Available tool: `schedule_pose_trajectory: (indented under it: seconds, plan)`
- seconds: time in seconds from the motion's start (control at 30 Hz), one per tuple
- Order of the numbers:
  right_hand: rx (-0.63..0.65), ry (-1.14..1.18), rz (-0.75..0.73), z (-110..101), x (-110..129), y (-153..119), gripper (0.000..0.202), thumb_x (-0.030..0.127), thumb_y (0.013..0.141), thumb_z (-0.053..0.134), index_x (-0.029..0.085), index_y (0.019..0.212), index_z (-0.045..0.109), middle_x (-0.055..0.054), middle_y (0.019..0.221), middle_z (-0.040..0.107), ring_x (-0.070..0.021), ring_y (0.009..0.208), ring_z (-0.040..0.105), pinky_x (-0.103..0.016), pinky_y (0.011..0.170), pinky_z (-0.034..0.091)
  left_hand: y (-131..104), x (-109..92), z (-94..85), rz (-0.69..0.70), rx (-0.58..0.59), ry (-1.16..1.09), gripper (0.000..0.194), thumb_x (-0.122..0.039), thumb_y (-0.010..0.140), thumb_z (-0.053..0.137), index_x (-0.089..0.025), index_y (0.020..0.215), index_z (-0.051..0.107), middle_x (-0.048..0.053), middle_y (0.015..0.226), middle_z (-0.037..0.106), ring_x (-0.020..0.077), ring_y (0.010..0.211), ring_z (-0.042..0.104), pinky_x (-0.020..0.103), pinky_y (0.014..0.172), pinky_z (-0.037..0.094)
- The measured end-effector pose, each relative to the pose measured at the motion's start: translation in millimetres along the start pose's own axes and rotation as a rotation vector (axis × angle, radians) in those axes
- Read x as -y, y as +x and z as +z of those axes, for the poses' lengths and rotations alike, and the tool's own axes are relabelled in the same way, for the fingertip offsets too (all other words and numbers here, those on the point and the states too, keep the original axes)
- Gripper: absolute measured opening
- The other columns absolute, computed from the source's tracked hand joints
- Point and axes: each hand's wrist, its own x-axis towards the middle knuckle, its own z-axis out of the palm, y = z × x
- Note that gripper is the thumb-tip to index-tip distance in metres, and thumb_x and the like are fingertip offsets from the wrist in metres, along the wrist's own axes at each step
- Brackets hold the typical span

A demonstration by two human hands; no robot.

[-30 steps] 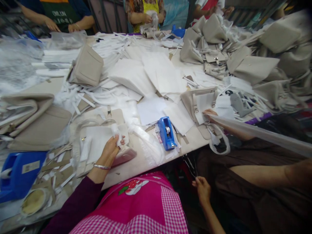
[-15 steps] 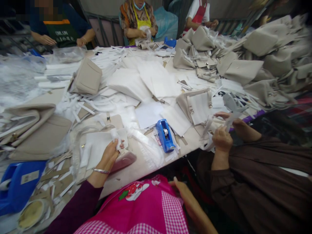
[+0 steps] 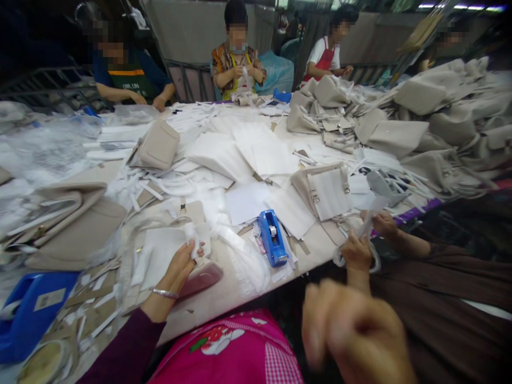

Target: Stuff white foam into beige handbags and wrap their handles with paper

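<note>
My left hand (image 3: 182,264) grips the near right edge of a beige handbag (image 3: 196,213) lying on the table, its fingers wrapped round white wrapping at that edge. A white foam sheet (image 3: 158,245) covers part of the bag, and a reddish-brown panel shows beneath my hand. My right hand (image 3: 352,325) is raised close to the camera, blurred, its fingers curled; whether anything is in them is hidden. Right of the bag lies a bundle of thin white wrapping (image 3: 240,248), and beyond it stands a blue tape dispenser (image 3: 272,240).
Another blue dispenser (image 3: 40,309) stands at the near left beside scraps and a tape roll (image 3: 44,362). Handbags are piled at the right (image 3: 420,96); white sheets (image 3: 260,149) cover the middle. At right, a co-worker's hands (image 3: 358,253) handle white material. Other people sit opposite.
My right hand has risen from beside the pink apron towards the camera. My left hand keeps its hold on the handbag. The view has tilted up, showing more of the people opposite.
</note>
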Motion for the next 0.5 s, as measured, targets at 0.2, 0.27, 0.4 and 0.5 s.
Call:
schedule_pose_trajectory:
  seconds: [0.2, 0.27, 0.4, 0.5]
  plan:
    - [-0.504, -0.912, 0.334, -23, -107, 33, 0.010, 0.027, 0.075, 0.059, 0.018, 0.071, 0.060, -0.006, 0.076, 0.063, -0.0200, 0.074, 0.060, -0.029, 0.067, 0.044, -2, -2, 2.5, 0.003, -0.023, -0.007, 0.012, -0.016, 0.079, 0.066, -0.010, 0.085, 0.057, 0.005, 0.070, 0.063, 0.0069, 0.046, 0.049, 0.019, 0.045, 0.043]
    - [-0.479, -1.137, 0.445, -28, -139, 38, 0.011, 0.022, 0.075, 0.059, 0.018, 0.086, 0.061, -0.008, 0.096, 0.063, -0.0206, 0.086, 0.061, -0.027, 0.069, 0.044, -3, -2, 3.7, 0.003, -0.037, -0.004, 0.013, -0.016, 0.078, 0.067, -0.009, 0.083, 0.058, 0.005, 0.070, 0.063, 0.0070, 0.046, 0.050, 0.019, 0.045, 0.042]
    - [-0.434, -1.223, 0.564, -28, -166, 45, 0.024, 0.027, 0.074, 0.064, 0.017, 0.096, 0.059, -0.012, 0.107, 0.060, -0.0231, 0.093, 0.062, -0.028, 0.067, 0.045, -4, -3, 5.6, 0.004, -0.049, -0.014, 0.010, -0.014, 0.080, 0.066, -0.009, 0.084, 0.058, 0.006, 0.071, 0.064, 0.0071, 0.046, 0.050, 0.019, 0.045, 0.043]
    - [-0.404, -1.206, 0.632, -31, -166, 52, 0.022, 0.031, 0.071, 0.067, 0.016, 0.087, 0.063, -0.014, 0.098, 0.063, -0.0258, 0.083, 0.064, -0.031, 0.062, 0.045, -4, -3, 6.6, 0.004, -0.044, -0.020, 0.007, -0.012, 0.082, 0.062, -0.010, 0.086, 0.057, 0.006, 0.071, 0.064, 0.0071, 0.046, 0.050, 0.019, 0.045, 0.045]
